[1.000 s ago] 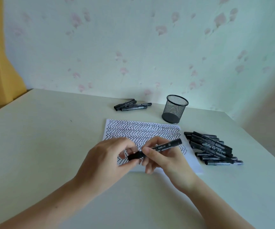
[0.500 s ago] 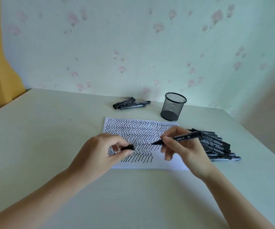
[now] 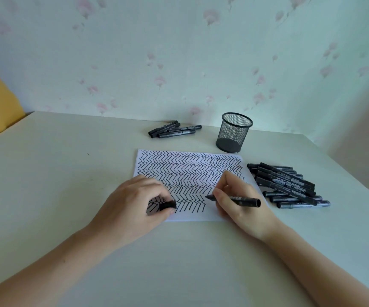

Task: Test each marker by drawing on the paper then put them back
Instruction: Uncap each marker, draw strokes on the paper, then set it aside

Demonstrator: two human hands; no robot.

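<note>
Your right hand pinches an uncapped black marker, tip pointing left and sitting at the end of the last drawn row on the paper; whether the tip actually touches the sheet is hard to tell. Your fingers hide the middle of the barrel. Your left hand rests on the paper's near left corner, fingers curled around the marker's cap, which only partly shows past your thumb; that hand covers the corner's marks. The paper lies flat on the table, mostly filled with zigzag rows. Just right of the paper is a pile of black markers, stacked so the lower ones are partly hidden; count unclear. Behind the paper stands a mesh pen cup, upright. To its left, near the wall, lies a small group of markers, labels unreadable. Both forearms are cut off by the bottom edge.
</note>
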